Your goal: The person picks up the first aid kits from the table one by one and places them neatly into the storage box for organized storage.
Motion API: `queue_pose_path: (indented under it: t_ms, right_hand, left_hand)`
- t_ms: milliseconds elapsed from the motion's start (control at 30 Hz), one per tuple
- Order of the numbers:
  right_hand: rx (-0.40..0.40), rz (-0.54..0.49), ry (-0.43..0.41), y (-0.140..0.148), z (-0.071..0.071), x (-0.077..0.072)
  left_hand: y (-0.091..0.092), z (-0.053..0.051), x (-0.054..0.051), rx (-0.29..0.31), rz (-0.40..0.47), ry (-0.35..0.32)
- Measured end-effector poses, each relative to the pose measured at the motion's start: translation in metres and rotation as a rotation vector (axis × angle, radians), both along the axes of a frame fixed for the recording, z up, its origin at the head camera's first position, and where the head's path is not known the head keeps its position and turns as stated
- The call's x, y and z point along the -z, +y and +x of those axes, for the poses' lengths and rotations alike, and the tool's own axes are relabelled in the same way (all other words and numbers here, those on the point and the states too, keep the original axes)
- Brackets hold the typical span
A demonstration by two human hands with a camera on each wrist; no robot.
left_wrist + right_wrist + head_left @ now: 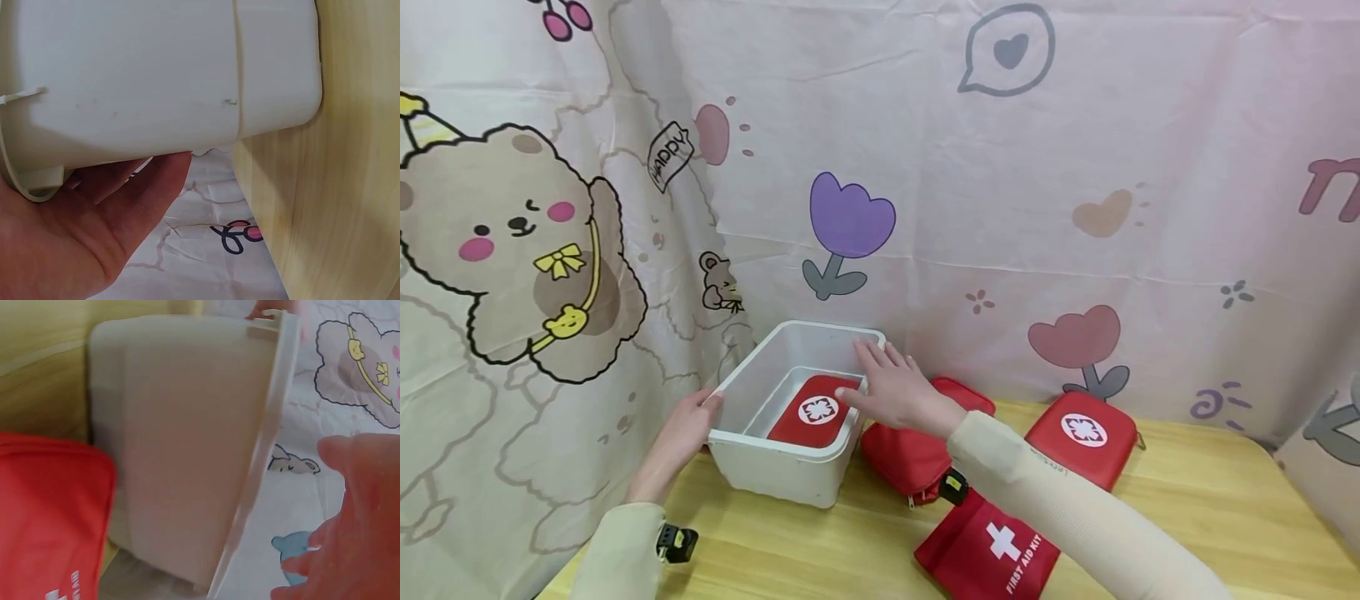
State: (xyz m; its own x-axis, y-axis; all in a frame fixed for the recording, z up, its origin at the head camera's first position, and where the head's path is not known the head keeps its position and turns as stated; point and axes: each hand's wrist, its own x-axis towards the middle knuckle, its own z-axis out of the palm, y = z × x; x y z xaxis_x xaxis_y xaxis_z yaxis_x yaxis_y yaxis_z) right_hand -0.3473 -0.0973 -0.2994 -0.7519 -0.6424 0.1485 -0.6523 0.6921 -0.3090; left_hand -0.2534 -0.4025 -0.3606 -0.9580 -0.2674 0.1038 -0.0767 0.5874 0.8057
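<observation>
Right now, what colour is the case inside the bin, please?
The case is red with a red-and-white emblem, clearest in the head view.

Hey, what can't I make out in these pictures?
Left wrist view: inside of white bin, hidden by its wall.
Head view: right edge of its red case, partly behind right hand.
Head view: bottom of FIRST AID KIT pouch, cut by frame edge.
Right wrist view: white print on red bag, cut by frame edge.

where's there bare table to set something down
Bare wood-grain table shows in front, between the white plastic bin and the FIRST AID KIT pouch, and at right, between the red emblem case and the table's edge. Crowded: between bin and case, where a red zippered pouch sits near the right hand.
</observation>
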Motion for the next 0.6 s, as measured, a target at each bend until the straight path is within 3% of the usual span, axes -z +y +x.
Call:
queue_pose_path:
  t_ms: [200, 600]
  right_hand:
    - [0.029, 0.014, 0.068, 0.033, 0.008, 0.015]
    - [0.063, -0.019, 0.076, 0.07, 0.015, 0.038]
  left_hand:
    - [0.0, -0.002, -0.001, 0.005, 0.012, -0.001]
    - [-0.002, -0.004, 0.001, 0.017, 0.017, 0.011]
